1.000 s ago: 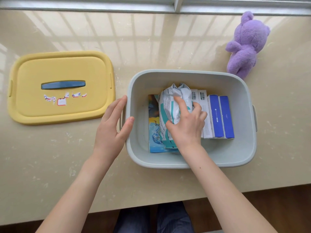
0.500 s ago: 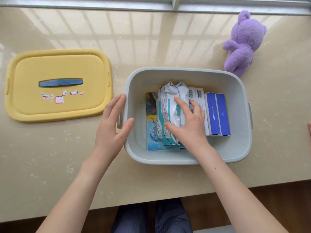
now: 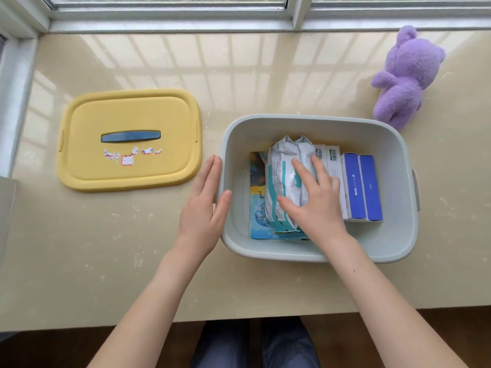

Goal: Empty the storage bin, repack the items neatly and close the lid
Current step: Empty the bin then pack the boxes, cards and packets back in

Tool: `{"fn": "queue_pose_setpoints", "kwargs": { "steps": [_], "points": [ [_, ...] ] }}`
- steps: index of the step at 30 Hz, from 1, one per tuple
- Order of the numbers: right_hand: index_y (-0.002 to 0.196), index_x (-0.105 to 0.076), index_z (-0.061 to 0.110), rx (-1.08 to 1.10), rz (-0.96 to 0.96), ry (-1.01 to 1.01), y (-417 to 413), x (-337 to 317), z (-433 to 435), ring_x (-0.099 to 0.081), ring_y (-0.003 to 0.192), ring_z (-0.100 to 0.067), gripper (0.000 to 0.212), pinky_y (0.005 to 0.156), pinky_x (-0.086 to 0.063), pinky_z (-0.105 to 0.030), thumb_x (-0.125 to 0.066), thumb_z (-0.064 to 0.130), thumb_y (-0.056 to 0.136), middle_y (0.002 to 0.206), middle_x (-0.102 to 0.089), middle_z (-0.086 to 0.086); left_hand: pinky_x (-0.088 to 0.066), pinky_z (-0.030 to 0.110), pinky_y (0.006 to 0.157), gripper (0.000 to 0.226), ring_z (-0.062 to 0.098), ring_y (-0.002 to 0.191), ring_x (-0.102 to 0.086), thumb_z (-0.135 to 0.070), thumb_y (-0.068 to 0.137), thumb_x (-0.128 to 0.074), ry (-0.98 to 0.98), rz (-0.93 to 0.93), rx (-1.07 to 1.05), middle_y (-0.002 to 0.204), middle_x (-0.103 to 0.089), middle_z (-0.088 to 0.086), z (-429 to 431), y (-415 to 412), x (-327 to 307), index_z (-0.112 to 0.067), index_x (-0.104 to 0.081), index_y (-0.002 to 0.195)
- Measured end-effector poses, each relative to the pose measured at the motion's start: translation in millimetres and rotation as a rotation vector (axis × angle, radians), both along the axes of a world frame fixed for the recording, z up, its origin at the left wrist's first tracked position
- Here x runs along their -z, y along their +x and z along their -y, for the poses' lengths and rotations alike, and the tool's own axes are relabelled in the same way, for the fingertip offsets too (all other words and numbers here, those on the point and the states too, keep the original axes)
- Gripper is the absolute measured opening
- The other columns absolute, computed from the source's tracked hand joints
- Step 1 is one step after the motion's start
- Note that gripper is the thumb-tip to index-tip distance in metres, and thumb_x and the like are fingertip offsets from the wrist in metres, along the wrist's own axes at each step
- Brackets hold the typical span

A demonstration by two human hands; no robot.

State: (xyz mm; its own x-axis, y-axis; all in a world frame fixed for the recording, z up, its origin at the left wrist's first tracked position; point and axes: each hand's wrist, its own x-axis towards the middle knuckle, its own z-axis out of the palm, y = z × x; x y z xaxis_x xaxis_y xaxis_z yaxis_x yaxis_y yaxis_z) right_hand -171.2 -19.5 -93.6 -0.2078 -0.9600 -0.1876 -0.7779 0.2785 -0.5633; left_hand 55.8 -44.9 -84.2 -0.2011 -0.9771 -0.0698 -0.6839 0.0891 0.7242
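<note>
Right hand [image 3: 317,205] is laid flat, fingers spread, on a crinkled white-and-teal pouch [image 3: 285,179] inside the grey storage bin [image 3: 393,245]; nothing is gripped, palm pressing down only. Pouch is lying lengthwise, slightly left of bin centre, on top of a colourful flat book [image 3: 259,208] whose blue-and-yellow cover is seen at the pouch's 9 o'clock and 6 o'clock edges. At the pouch's 3 o'clock, white barcoded boxes [image 3: 333,160] are stood side by side, partly hidden by the hand; just beyond them, two blue boxes [image 3: 362,187] are packed touching each other. Left hand [image 3: 203,205] is held open against the bin's outer left wall, fingers straight along the rim, thumb hooked over the edge; wall is braced, not clenched. Bin is sat on a beige countertop [image 3: 106,248], right of centre. Yellow lid [image 3: 87,160], off the bin, is lying flat at the bin's 9 o'clock, well apart, dark blue handle [image 3: 130,136] up, torn sticker remains below it. Purple plush bear [image 3: 401,78] is stood at the bin's 1 o'clock, near the far right corner, back turned to the camera. Window frame [image 3: 170,21] is seen at 12 o'clock.
</note>
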Motion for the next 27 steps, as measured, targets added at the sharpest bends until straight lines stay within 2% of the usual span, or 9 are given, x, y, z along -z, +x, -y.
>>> {"fn": "queue_pose_setpoints", "kwargs": {
  "steps": [5, 8, 12, 14, 17, 20, 22, 24, 27],
  "points": [
    [0.15, -0.03, 0.038, -0.014, -0.006, 0.0, -3.0, 5.1, 0.1, -0.021, 0.131, -0.018, 0.076, 0.104, -0.025, -0.026, -0.067, 0.046, 0.084, 0.161, -0.013, 0.011, -0.011, 0.0, 0.107, 0.057, -0.009, 0.144, -0.011, -0.033, 0.099, -0.037, -0.015, -0.012, -0.015, 0.159, -0.018, -0.017, -2.0, -1.7, 3.2, -0.024, -0.024, 0.154],
    [0.149, -0.032, 0.039, -0.008, 0.012, 0.002, -2.3, 3.8, 0.4, -0.02, 0.135, -0.019, 0.075, 0.106, -0.026, -0.03, -0.067, 0.046, 0.084, 0.16, -0.014, 0.009, -0.013, 0.0, 0.105, 0.058, -0.012, 0.142, -0.01, -0.035, 0.098, -0.036, 0.0, 0.017, -0.007, 0.158, -0.015, -0.021, -1.6, -0.6, 1.9, -0.028, -0.022, 0.154],
    [0.148, -0.034, 0.039, 0.042, 0.036, 0.008, -6.1, -18.8, -4.0, -0.025, 0.139, -0.022, 0.073, 0.11, -0.031, -0.039, -0.068, 0.048, 0.084, 0.157, -0.025, 0.002, -0.028, 0.023, 0.112, 0.059, -0.002, 0.145, -0.017, -0.032, 0.1, -0.043, 0.046, 0.089, 0.019, 0.16, -0.016, -0.016, 0.0, 1.5, -10.0, -0.029, -0.021, 0.155],
    [0.147, -0.039, 0.035, 0.08, 0.046, -0.026, -10.0, -39.0, -10.3, -0.03, 0.138, -0.023, 0.068, 0.11, -0.03, -0.039, -0.065, 0.048, 0.086, 0.153, -0.033, 0.0, -0.028, 0.03, 0.115, 0.059, 0.005, 0.144, -0.021, -0.033, 0.1, -0.045, 0.048, 0.146, 0.036, 0.159, -0.023, -0.01, -1.5, 2.7, -23.5, -0.026, -0.024, 0.154],
    [0.141, -0.048, 0.026, 0.081, 0.054, -0.121, -15.8, -80.2, -19.7, -0.039, 0.135, -0.023, 0.063, 0.111, -0.031, -0.034, -0.05, 0.055, 0.086, 0.145, -0.047, -0.001, -0.024, 0.025, 0.112, 0.06, 0.014, 0.141, -0.03, -0.045, 0.096, -0.035, 0.018, 0.205, 0.078, 0.154, -0.035, -0.004, -8.1, 3.4, -57.8, -0.023, -0.031, 0.152],
    [0.136, -0.055, 0.017, 0.056, 0.013, -0.226, -21.4, -128.5, -27.7, -0.046, 0.129, -0.024, 0.061, 0.11, -0.036, -0.039, -0.045, 0.052, 0.088, 0.138, -0.055, -0.003, -0.022, 0.028, 0.115, 0.061, 0.022, 0.141, -0.035, -0.049, 0.095, -0.028, -0.07, 0.237, 0.121, 0.15, -0.044, -0.003, -20.5, -0.8, -104.0, -0.022, -0.039, 0.149],
    [0.136, -0.056, 0.016, 0.023, -0.026, -0.294, -24.4, -163.4, -36.8, -0.047, 0.127, -0.023, 0.056, 0.111, -0.033, -0.031, -0.045, 0.048, 0.091, 0.137, -0.055, -0.003, -0.019, 0.026, 0.116, 0.057, 0.025, 0.14, -0.037, -0.046, 0.097, -0.031, -0.164, 0.229, 0.143, 0.147, -0.047, -0.003, -31.6, -2.9, -141.0, -0.02, -0.043, 0.146],
    [0.136, -0.056, 0.014, -0.006, -0.07, -0.347, -27.1, -194.2, -45.7, -0.047, 0.128, -0.024, 0.054, 0.109, -0.026, -0.021, -0.045, 0.044, 0.093, 0.136, -0.055, -0.005, -0.022, 0.031, 0.116, 0.053, 0.026, 0.139, -0.038, -0.042, 0.099, -0.034, -0.265, 0.2, 0.159, 0.146, -0.049, -0.003, -41.2, -6.9, -174.9, -0.02, -0.045, 0.145],
    [0.136, -0.056, 0.013, -0.038, -0.14, -0.434, -25.5, -229.7, -68.7, -0.048, 0.129, -0.026, 0.051, 0.107, -0.034, -0.033, -0.043, 0.042, 0.095, 0.136, -0.055, -0.009, -0.022, 0.037, 0.117, 0.052, 0.022, 0.143, -0.031, -0.041, 0.1, -0.034, -0.337, 0.164, 0.176, 0.15, -0.044, -0.007, -61.5, -8.5, -213.9, -0.023, -0.042, 0.148]
  ]
}}
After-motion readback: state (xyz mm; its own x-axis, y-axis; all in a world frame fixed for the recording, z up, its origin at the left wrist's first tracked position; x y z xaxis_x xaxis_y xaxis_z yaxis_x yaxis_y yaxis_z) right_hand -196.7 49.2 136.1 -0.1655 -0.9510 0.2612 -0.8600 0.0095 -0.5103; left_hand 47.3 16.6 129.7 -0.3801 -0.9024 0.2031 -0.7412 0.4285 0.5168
